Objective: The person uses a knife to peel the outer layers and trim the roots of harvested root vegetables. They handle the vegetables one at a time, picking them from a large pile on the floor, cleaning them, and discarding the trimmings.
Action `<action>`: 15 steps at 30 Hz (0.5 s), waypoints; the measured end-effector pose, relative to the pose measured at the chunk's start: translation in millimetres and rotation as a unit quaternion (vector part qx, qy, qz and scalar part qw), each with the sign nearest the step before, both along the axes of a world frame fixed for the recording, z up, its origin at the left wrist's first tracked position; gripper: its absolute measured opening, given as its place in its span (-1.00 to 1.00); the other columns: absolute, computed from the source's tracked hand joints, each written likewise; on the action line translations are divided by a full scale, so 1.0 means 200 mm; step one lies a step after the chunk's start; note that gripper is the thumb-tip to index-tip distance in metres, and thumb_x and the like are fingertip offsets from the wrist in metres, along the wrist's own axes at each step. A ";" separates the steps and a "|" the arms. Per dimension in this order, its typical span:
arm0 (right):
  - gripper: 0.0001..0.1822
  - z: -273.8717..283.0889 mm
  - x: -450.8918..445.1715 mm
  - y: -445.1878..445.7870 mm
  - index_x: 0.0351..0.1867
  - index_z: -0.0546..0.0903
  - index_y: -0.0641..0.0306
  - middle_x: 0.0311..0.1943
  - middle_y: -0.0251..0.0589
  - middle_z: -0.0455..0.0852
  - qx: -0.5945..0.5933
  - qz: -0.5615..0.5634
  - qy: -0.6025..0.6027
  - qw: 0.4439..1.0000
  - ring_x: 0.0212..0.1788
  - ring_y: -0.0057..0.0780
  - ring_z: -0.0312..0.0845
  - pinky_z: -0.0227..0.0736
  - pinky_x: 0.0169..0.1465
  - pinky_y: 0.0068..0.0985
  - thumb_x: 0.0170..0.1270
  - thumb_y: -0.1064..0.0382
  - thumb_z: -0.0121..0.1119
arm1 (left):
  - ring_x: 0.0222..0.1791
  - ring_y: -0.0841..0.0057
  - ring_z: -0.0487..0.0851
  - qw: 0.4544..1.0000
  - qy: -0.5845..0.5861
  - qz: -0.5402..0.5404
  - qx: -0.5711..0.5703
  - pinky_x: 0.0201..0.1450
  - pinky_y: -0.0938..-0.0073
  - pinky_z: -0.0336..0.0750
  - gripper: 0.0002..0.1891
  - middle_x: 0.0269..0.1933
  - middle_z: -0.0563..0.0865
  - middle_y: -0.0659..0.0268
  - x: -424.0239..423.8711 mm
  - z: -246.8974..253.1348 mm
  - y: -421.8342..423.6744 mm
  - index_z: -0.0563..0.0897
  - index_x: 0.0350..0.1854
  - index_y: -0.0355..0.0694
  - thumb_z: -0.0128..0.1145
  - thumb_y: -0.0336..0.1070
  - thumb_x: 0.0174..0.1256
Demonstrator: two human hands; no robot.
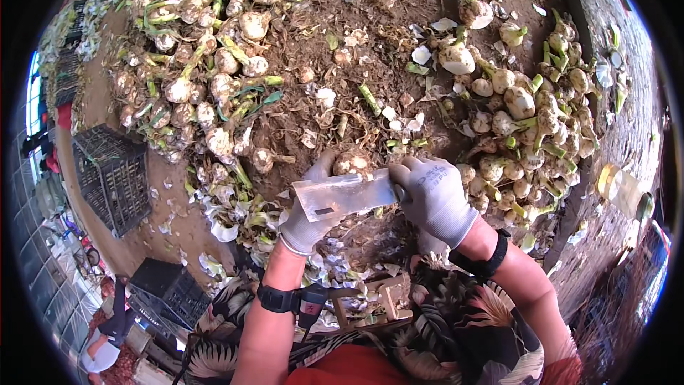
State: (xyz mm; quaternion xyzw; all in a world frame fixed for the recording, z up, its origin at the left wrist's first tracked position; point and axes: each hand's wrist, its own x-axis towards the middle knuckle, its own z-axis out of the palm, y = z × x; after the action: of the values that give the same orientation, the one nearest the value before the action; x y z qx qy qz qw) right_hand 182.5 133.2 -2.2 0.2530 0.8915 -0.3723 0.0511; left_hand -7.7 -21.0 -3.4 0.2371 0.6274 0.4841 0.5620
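My right hand (pixel 435 195), in a grey-white work glove, grips a cleaver (pixel 347 195) at its right end. Its broad rectangular blade, with a small slot near the lower left corner, lies level across the view. Just beyond the blade's far edge is a soil-stained bulb (pixel 352 163), with the blade close against or touching it. My left hand (pixel 312 219), gloved alike, is partly hidden behind the blade. Its fingers reach up along the bulb's left side and hold it. The bulb's underside is hidden by the blade.
Stemmed bulbs lie heaped at left (pixel 208 64) and at right (pixel 523 133). Peeled skins (pixel 224 230) and dry leaves litter the soil between. Black plastic crates (pixel 112 176) stand far left. A clear jar (pixel 620 190) lies on the right ledge. Another person (pixel 107 337) is at lower left.
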 end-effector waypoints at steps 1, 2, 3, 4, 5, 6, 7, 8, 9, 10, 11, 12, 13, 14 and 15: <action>-0.80 -0.01 0.00 0.00 -0.16 0.67 0.12 -0.33 -0.13 0.69 -0.004 0.003 0.016 1.000 -0.25 -0.01 0.73 0.59 -0.18 -0.08 0.15 0.28 0.30 | 0.05 0.49 0.71 0.999 0.028 -0.009 0.017 0.17 0.41 0.62 -0.32 0.10 0.73 0.17 0.00 0.00 0.02 0.49 0.37 -0.40 0.48 -0.31 0.23; -0.80 -0.02 0.00 -0.01 -0.17 0.67 0.12 -0.33 -0.13 0.69 -0.009 0.006 0.032 0.999 -0.25 0.00 0.73 0.59 -0.19 -0.08 0.15 0.29 0.30 | 0.04 0.48 0.72 0.998 0.059 -0.017 0.032 0.15 0.39 0.62 -0.36 0.07 0.74 0.18 -0.01 0.01 0.03 0.52 0.33 -0.40 0.48 -0.30 0.23; -0.80 -0.03 0.01 -0.02 -0.17 0.68 0.13 -0.33 -0.13 0.69 -0.013 0.008 0.045 0.999 -0.26 0.00 0.73 0.59 -0.19 -0.09 0.15 0.29 0.30 | 0.03 0.48 0.72 0.995 0.086 -0.026 0.048 0.13 0.38 0.62 -0.39 0.05 0.75 0.19 -0.01 0.01 0.05 0.55 0.29 -0.39 0.48 -0.30 0.23; -0.80 -0.06 0.02 -0.02 -0.17 0.68 0.13 -0.33 -0.13 0.69 -0.019 0.005 0.044 0.999 -0.27 0.00 0.73 0.59 -0.19 -0.09 0.14 0.29 0.30 | 0.03 0.46 0.72 0.996 0.077 -0.040 0.034 0.13 0.37 0.62 -0.39 0.03 0.75 0.19 -0.01 0.02 0.06 0.57 0.27 -0.39 0.50 -0.28 0.21; -0.80 -0.09 0.03 -0.03 -0.17 0.68 0.13 -0.32 -0.12 0.69 -0.025 0.003 0.044 0.999 -0.27 -0.01 0.72 0.59 -0.19 -0.09 0.14 0.30 0.30 | 0.03 0.45 0.72 0.996 0.067 -0.055 0.019 0.12 0.36 0.62 -0.40 0.02 0.75 0.19 -0.02 0.03 0.08 0.58 0.25 -0.39 0.52 -0.26 0.20; -0.80 -0.10 0.03 -0.03 -0.18 0.68 0.13 -0.32 -0.12 0.69 -0.032 0.001 0.047 0.998 -0.28 -0.01 0.72 0.59 -0.19 -0.10 0.13 0.31 0.30 | 0.03 0.44 0.72 0.996 0.060 -0.070 0.005 0.12 0.34 0.62 -0.40 0.01 0.75 0.19 -0.03 0.03 0.09 0.59 0.23 -0.39 0.54 -0.24 0.18; -0.80 -0.11 0.02 -0.03 -0.17 0.70 0.15 -0.32 -0.10 0.70 -0.032 -0.002 0.048 0.998 -0.28 0.01 0.72 0.59 -0.19 -0.10 0.14 0.31 0.31 | 0.03 0.45 0.73 0.995 0.071 -0.070 -0.005 0.12 0.36 0.62 -0.38 0.01 0.75 0.20 -0.03 0.03 0.09 0.59 0.23 -0.38 0.56 -0.25 0.16; -0.80 -0.11 0.02 -0.02 -0.17 0.71 0.16 -0.33 -0.08 0.71 -0.033 -0.005 0.049 0.998 -0.29 0.04 0.71 0.60 -0.19 -0.10 0.14 0.31 0.31 | 0.02 0.45 0.73 0.994 0.082 -0.069 -0.014 0.13 0.38 0.62 -0.37 0.02 0.76 0.22 -0.03 0.03 0.09 0.59 0.24 -0.38 0.57 -0.26 0.15; -0.79 -0.12 0.02 -0.04 -0.16 0.73 0.18 -0.34 -0.06 0.72 -0.037 -0.009 0.049 0.998 -0.29 0.06 0.70 0.61 -0.19 -0.10 0.14 0.32 0.32 | 0.02 0.46 0.74 0.993 0.092 -0.070 -0.027 0.14 0.39 0.62 -0.36 0.02 0.76 0.23 -0.03 0.02 0.08 0.59 0.24 -0.37 0.59 -0.26 0.13; -0.80 -0.15 0.03 -0.05 -0.16 0.74 0.18 -0.36 -0.04 0.73 -0.038 -0.051 0.036 0.997 -0.31 0.07 0.71 0.62 -0.20 -0.09 0.16 0.32 0.31 | 0.02 0.46 0.73 0.997 0.043 -0.050 -0.035 0.16 0.41 0.62 -0.34 0.03 0.76 0.25 -0.01 0.05 0.09 0.59 0.25 -0.36 0.61 -0.27 0.10; -0.80 -0.23 0.05 -0.05 -0.15 0.75 0.18 -0.37 -0.02 0.75 -0.038 -0.093 0.024 0.995 -0.32 0.08 0.72 0.63 -0.21 -0.09 0.18 0.32 0.30 | 0.01 0.47 0.73 0.999 -0.006 -0.029 -0.043 0.17 0.44 0.61 -0.31 0.03 0.76 0.27 0.03 0.09 0.13 0.58 0.26 -0.36 0.62 -0.28 0.08; -0.81 -0.30 0.06 -0.03 -0.15 0.77 0.18 -0.39 0.01 0.77 -0.040 -0.130 0.016 0.991 -0.34 0.09 0.73 0.65 -0.22 -0.09 0.20 0.32 0.30 | 0.01 0.48 0.73 0.997 -0.050 -0.002 -0.052 0.19 0.46 0.61 -0.29 0.03 0.75 0.29 0.05 0.14 0.15 0.58 0.27 -0.35 0.64 -0.29 0.06; -0.80 -0.36 0.08 0.04 -0.11 0.80 0.19 -0.44 0.08 0.77 -0.073 -0.167 -0.095 0.979 -0.37 0.09 0.76 0.67 -0.25 -0.10 0.27 0.31 0.28 | 0.07 0.53 0.70 0.997 -0.068 -0.049 0.003 0.27 0.48 0.57 -0.19 0.09 0.73 0.32 0.09 0.17 0.12 0.54 0.34 -0.33 0.68 -0.30 -0.01; -0.80 -0.35 0.13 0.05 -0.09 0.80 0.18 -0.42 0.06 0.79 -0.047 -0.153 -0.088 0.983 -0.37 0.06 0.77 0.68 -0.25 -0.11 0.30 0.28 0.29 | 0.10 0.54 0.68 0.996 -0.059 -0.069 -0.002 0.29 0.47 0.55 -0.17 0.12 0.72 0.30 0.13 0.21 0.13 0.52 0.36 -0.33 0.68 -0.29 0.00; -0.79 -0.33 0.15 0.07 -0.06 0.80 0.17 -0.40 0.04 0.81 -0.022 -0.133 -0.075 0.988 -0.38 0.04 0.79 0.69 -0.25 -0.13 0.34 0.24 0.30 | 0.13 0.55 0.66 0.995 -0.044 -0.084 -0.007 0.31 0.47 0.54 -0.15 0.14 0.70 0.29 0.15 0.24 0.15 0.50 0.39 -0.33 0.68 -0.27 0.00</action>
State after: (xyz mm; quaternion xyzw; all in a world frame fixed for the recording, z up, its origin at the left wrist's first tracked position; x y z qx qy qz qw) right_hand 212.5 146.9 -67.2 0.3954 0.8352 -0.3750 0.0735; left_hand 21.8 9.4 44.6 0.2633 0.5830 0.4408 0.6297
